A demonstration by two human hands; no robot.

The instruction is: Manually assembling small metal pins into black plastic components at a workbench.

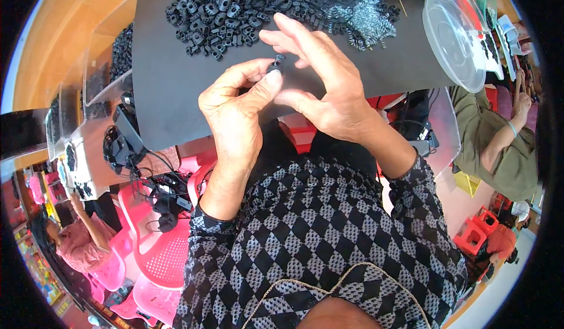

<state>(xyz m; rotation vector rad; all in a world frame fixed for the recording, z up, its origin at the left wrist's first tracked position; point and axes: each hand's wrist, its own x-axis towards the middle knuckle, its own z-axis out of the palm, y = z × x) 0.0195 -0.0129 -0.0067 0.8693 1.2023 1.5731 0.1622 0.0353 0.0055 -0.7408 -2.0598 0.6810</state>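
Between the thumb and fingers of my left hand [238, 107] is a small black plastic cord lock [278, 60], held upright above the near part of the dark table [170, 97]. My right hand [339, 88] is just to the right of it, its fingers spread and raised, the thumb close to my left thumb. Nothing shows in the right hand. Beyond both hands lies a big heap of loose black cord lock pieces [202, 20]. Small silvery metal springs [369, 22] are piled at the heap's right side.
A round clear plastic lid [449, 44] lies at the table's right edge. Left of the table stand clear bins [97, 76] with black parts. Pink plastic chairs [161, 252] and cables are at lower left. Other people sit at the left and the right, one in an olive garment [499, 147].
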